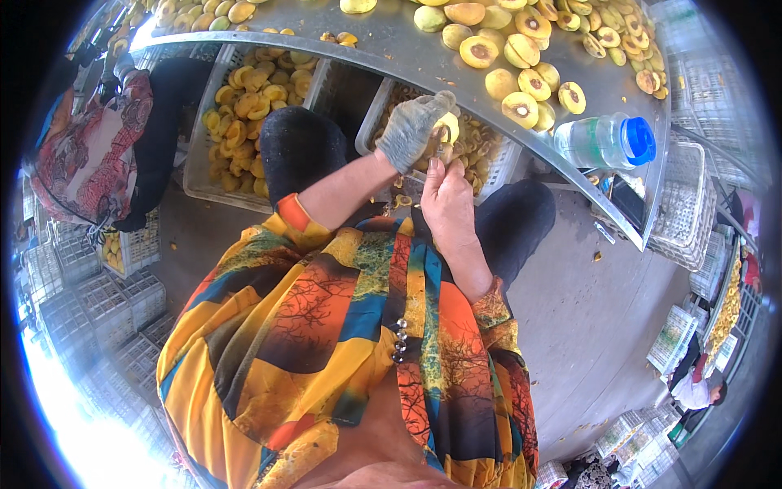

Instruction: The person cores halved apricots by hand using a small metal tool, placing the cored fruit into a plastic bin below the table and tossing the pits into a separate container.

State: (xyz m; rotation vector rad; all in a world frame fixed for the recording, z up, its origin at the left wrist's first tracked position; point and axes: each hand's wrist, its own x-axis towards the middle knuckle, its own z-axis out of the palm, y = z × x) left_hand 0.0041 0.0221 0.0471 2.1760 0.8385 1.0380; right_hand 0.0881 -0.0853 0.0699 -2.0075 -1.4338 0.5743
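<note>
My left hand (414, 130), in a grey knitted glove, is closed round a yellow stone-fruit piece (446, 128) just off the table's front edge. Close below it, my bare right hand (447, 200) is a fist with the thumb uppermost. Something small sticks up from it against the fruit, too little shown to name. Both hands are over a white crate (371, 122) of brownish pits and scraps (481, 151) between my knees. Halved stone fruit (478, 52), many with brown stones in them, lie on the metal table (391, 34) ahead.
Left of my knee stands a white crate (195, 175) full of yellow fruit halves (248, 94). A clear bottle with a blue lid (639, 140) lies by the table's right edge, near a dark phone-like object (627, 200). Another person (90, 155) is at the left; stacked crates (680, 204) stand right.
</note>
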